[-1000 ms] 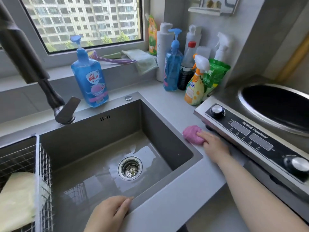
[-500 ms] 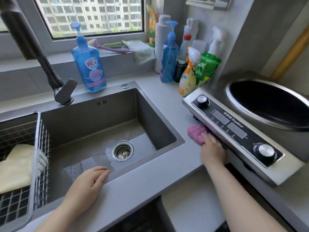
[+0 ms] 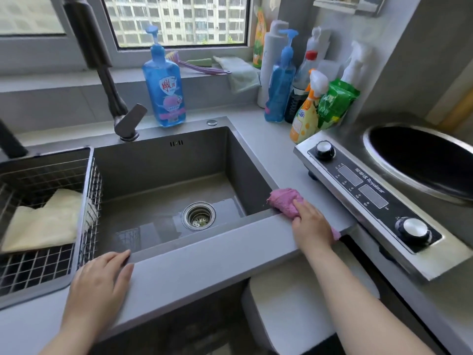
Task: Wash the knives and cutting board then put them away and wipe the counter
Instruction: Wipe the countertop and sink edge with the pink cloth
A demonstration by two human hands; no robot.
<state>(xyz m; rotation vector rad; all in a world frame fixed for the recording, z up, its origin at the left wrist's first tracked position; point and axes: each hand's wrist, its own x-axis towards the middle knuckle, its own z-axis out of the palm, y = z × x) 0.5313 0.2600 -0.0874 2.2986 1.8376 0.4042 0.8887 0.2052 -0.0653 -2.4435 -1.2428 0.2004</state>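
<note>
One pink cloth (image 3: 285,202) lies on the counter (image 3: 204,267) at the front right corner of the sink (image 3: 163,162); your right hand (image 3: 311,226) grips it, fingers curled over its near end. Your left hand (image 3: 101,280) rests flat on the counter, fingers straight and together. One cooker (image 3: 371,201) with two knobs (image 3: 324,150) stands right; one wire basket (image 3: 84,201) sits left.

Grey counter (image 3: 204,267) has a blue soap bottle (image 3: 165,85) behind the sink (image 3: 163,160), plus a bunch of bottles (image 3: 294,80) in the back corner. Induction cooker (image 3: 371,196) on the right, pink cloth (image 3: 285,201) at the sink's rim.
</note>
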